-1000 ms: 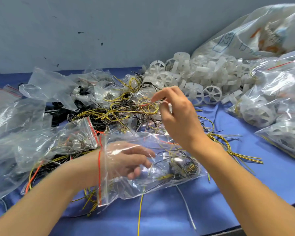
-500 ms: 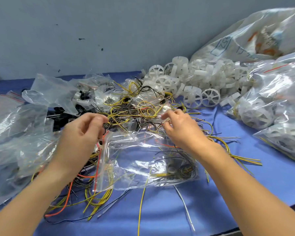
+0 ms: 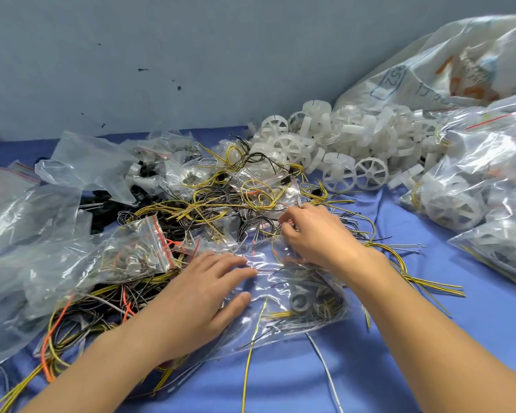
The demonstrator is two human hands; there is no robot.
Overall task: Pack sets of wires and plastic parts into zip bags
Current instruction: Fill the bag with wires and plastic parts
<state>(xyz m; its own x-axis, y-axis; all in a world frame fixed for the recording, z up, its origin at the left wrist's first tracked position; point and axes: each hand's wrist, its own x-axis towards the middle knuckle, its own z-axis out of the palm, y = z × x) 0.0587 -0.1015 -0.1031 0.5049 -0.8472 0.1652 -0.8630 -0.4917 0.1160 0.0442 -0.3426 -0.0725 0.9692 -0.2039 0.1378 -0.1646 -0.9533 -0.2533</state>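
At far left, a heap of slack clear bags on the blue counter. Just right of it, a small zip bag with a red seal, full of tiny parts, lying on loose wires in yellow, black and orange. Then the left hand, palm down on the near half of the zip bag, fingers straight and spread, pressing the film flat. Inside that bag, a white plastic part and a few thin wires. At the bag's far edge, the right hand, fingers curled downward with their tips hidden; impossible to tell whether pinching film, wire or nothing. Behind, a pile of white spoked wheels. At far right, filled bags below a big printed sack.
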